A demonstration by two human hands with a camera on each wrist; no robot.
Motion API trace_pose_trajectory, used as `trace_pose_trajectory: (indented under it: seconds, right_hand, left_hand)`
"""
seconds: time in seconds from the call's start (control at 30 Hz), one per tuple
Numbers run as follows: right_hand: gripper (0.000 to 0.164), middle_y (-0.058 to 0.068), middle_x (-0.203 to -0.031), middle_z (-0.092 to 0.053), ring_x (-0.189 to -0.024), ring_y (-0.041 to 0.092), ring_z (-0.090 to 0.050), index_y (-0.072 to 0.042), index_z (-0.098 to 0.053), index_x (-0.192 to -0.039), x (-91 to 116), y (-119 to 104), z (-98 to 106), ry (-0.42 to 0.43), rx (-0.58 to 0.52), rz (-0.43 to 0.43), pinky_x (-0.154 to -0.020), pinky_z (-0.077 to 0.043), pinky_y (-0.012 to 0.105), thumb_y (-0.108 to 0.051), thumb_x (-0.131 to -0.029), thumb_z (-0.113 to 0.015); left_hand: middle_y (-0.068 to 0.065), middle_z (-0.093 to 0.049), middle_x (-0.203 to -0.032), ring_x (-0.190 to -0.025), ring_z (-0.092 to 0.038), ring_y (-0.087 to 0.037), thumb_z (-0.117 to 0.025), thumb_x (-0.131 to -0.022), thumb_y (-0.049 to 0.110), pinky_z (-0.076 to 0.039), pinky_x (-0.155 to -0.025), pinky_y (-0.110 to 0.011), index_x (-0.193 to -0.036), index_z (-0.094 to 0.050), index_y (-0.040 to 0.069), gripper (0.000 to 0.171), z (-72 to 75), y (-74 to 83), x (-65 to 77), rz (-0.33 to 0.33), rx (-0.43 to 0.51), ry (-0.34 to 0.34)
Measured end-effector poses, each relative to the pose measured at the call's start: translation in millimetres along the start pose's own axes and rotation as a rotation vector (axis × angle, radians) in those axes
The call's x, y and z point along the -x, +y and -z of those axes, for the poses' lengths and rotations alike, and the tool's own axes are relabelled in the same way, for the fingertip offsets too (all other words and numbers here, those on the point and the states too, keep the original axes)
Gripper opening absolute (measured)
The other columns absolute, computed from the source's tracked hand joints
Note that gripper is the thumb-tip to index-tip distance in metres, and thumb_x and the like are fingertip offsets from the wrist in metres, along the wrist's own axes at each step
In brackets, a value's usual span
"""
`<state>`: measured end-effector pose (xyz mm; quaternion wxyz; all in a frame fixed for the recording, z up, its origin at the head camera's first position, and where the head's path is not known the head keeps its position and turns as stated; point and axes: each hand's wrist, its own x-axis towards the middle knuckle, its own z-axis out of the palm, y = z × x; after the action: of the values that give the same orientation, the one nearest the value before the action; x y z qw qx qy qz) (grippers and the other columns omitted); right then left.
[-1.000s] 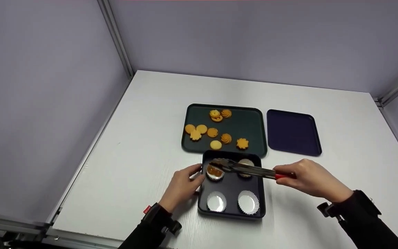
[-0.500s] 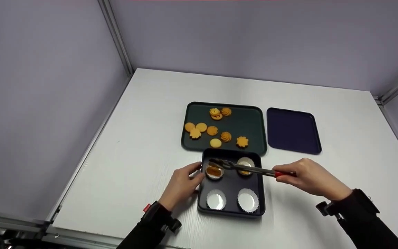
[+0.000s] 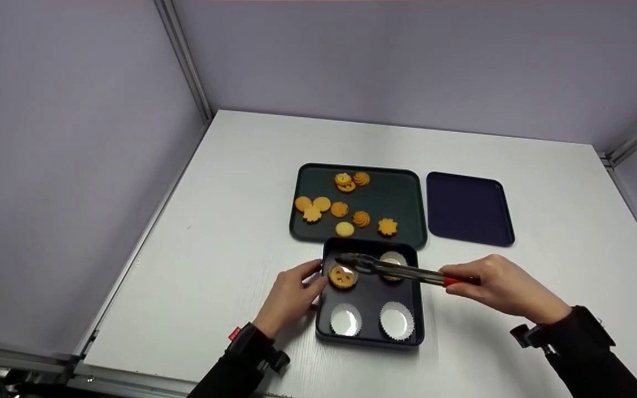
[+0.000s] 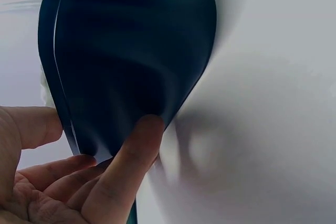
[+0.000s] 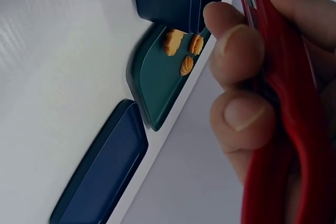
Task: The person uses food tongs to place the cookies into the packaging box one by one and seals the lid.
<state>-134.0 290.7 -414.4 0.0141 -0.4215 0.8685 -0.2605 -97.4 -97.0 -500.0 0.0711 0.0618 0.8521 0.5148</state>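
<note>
In the head view my right hand (image 3: 498,287) grips metal tongs (image 3: 401,271) by their red handles (image 5: 281,77). The tongs reach left across a dark baking box (image 3: 371,315). Their head hovers by the far-left paper cup, where a pretzel-shaped cookie (image 3: 342,276) lies flat. The far-right paper cup (image 3: 393,257) is partly hidden under the tongs and has something tan in it. Two near paper cups (image 3: 346,320) are bare. My left hand (image 3: 291,296) rests its fingertips against the box's left wall, which shows close up in the left wrist view (image 4: 126,51).
Behind the box lies a dark green tray (image 3: 396,190) with several cookies, among them a swirl cookie (image 3: 361,219) and a flower-shaped cookie (image 3: 387,226). A navy tray (image 3: 469,210) is to its right. Grey panels (image 3: 385,61) wall the white table (image 3: 230,221).
The pretzel-shaped cookie, tilted and partly covered by the tongs before, now lies flat with its holes showing. The tongs narrowed, then spread a little. My left hand has stayed at the box.
</note>
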Motion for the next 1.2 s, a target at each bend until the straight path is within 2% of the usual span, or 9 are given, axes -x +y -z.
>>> trace_pose_trajectory:
  seconds: [0.1, 0.27, 0.4, 0.57, 0.7, 0.8, 0.9, 1.03, 1.2]
  right_hand:
    - [0.017, -0.02, -0.08, -0.062, -0.062, -0.006, -0.047, -0.025, -0.072, -0.103, 3, 0, 3, 0.028, -0.012, 0.019, -0.052, -0.036, 0.007, -0.013, -0.092, -0.078]
    - [0.032, -0.017, -0.084, -0.067, -0.065, -0.004, -0.052, -0.019, -0.075, -0.111, 8, 2, 10, 0.14, -0.017, 0.033, -0.054, -0.041, 0.008, -0.003, -0.084, -0.082]
    - [0.036, -0.017, -0.081, -0.067, -0.063, -0.004, -0.052, -0.015, -0.077, -0.112, 8, 4, 15, 0.225, 0.049, -0.036, -0.054, -0.042, 0.01, -0.001, -0.08, -0.085]
    - [0.033, -0.015, -0.078, -0.068, -0.061, -0.002, -0.049, -0.014, -0.077, -0.11, 9, 10, 20, 0.287, 0.199, -0.139, -0.054, -0.041, 0.015, -0.006, -0.079, -0.087]
    - [0.024, -0.017, -0.069, -0.058, -0.058, 0.001, -0.043, -0.019, -0.075, -0.103, 9, 18, 20, 0.273, 0.282, -0.234, -0.052, -0.037, 0.022, -0.013, -0.082, -0.085]
    - [0.017, -0.018, -0.065, -0.051, -0.057, 0.002, -0.041, -0.022, -0.073, -0.099, 11, 24, 19, 0.234, 0.293, -0.296, -0.052, -0.035, 0.024, -0.018, -0.086, -0.083]
    - [0.016, -0.016, -0.067, -0.058, -0.058, 0.003, -0.046, -0.018, -0.075, -0.1, 15, 28, 17, 0.196, 0.275, -0.348, -0.052, -0.038, 0.025, -0.02, -0.087, -0.083]
    - [0.025, -0.006, -0.078, -0.071, -0.064, 0.007, -0.055, -0.01, -0.077, -0.108, 19, 31, 17, 0.129, 0.24, -0.414, -0.055, -0.045, 0.028, -0.023, -0.087, -0.082]
    - [0.035, -0.001, -0.083, -0.074, -0.068, 0.013, -0.06, -0.008, -0.076, -0.117, 20, 34, 18, 0.057, 0.215, -0.478, -0.058, -0.047, 0.031, -0.028, -0.088, -0.081]
  left_hand:
    - [-0.018, -0.061, -0.142, -0.12, -0.065, -0.037, -0.062, -0.104, 0.028, -0.054, -0.102, -0.045, -0.144, -0.058, 0.006, 0.046, 0.4, -0.1, 0.5, 0.003, -0.006, -0.005]
    - [-0.018, -0.061, -0.142, -0.122, -0.064, -0.037, -0.062, -0.104, 0.028, -0.054, -0.102, -0.046, -0.144, -0.059, 0.005, 0.046, 0.9, -1.0, 1.6, 0.004, -0.011, -0.007]
    - [-0.018, -0.061, -0.142, -0.122, -0.064, -0.037, -0.062, -0.103, 0.027, -0.055, -0.102, -0.046, -0.144, -0.059, 0.005, 0.046, 1.1, -1.8, 1.9, 0.015, 0.003, -0.003]
    - [-0.018, -0.06, -0.142, -0.12, -0.065, -0.038, -0.063, -0.103, 0.028, -0.055, -0.1, -0.045, -0.144, -0.058, 0.005, 0.047, 1.4, -1.8, 0.2, 0.014, 0.005, -0.005]
    - [-0.018, -0.06, -0.142, -0.119, -0.066, -0.038, -0.063, -0.103, 0.029, -0.055, -0.101, -0.045, -0.144, -0.058, 0.005, 0.047, 2.3, -0.8, -1.3, 0.015, 0.013, 0.001]
    - [-0.019, -0.06, -0.142, -0.119, -0.066, -0.038, -0.063, -0.103, 0.028, -0.055, -0.101, -0.045, -0.144, -0.058, 0.005, 0.047, 2.2, -0.4, -1.4, 0.012, 0.019, 0.003]
    - [-0.02, -0.061, -0.141, -0.12, -0.065, -0.038, -0.063, -0.103, 0.026, -0.055, -0.101, -0.044, -0.143, -0.059, 0.004, 0.046, 1.0, -0.5, -1.3, -0.001, 0.015, 0.007]
    - [-0.02, -0.062, -0.14, -0.12, -0.065, -0.037, -0.063, -0.103, 0.026, -0.055, -0.101, -0.045, -0.143, -0.059, 0.004, 0.046, -0.1, -0.3, -0.7, -0.003, 0.006, 0.006]
    - [-0.019, -0.06, -0.142, -0.119, -0.066, -0.037, -0.062, -0.104, 0.028, -0.055, -0.1, -0.045, -0.145, -0.058, 0.006, 0.047, 0.6, 0.4, 0.4, 0.015, 0.003, -0.01]
